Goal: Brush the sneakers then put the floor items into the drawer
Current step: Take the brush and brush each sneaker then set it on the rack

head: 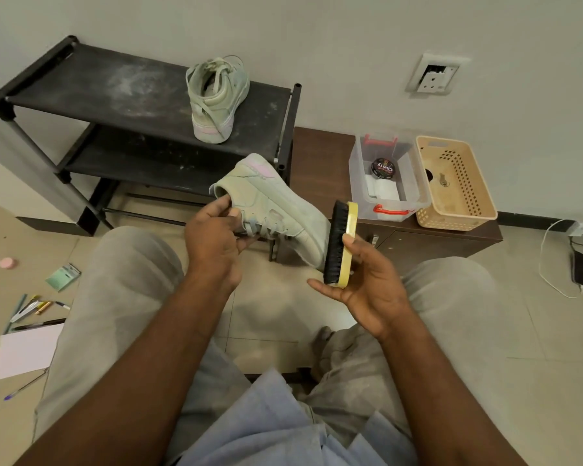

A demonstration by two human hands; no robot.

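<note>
i see the left hand (212,237) gripping a pale green sneaker (276,210) by its collar, toe tilted down to the right. the right hand (367,287) holds a black-bristled brush (339,243), bristles facing the shoe, just beside its toe. the second sneaker (216,99) stands on the black rack (115,92). pens (31,307), a white sheet (26,353) and a green packet (63,276) lie on the floor at left.

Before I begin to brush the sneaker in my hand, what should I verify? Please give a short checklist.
1. Left hand grips the held sneaker: ok.
2. Right hand holds the brush: ok.
3. Bristles face the held sneaker: ok.
4. Bristles touch the held sneaker: cannot tell.
5. Second sneaker waits on the rack: ok.
6. Floor cleared: not ok, pens and paper lie there.
</note>
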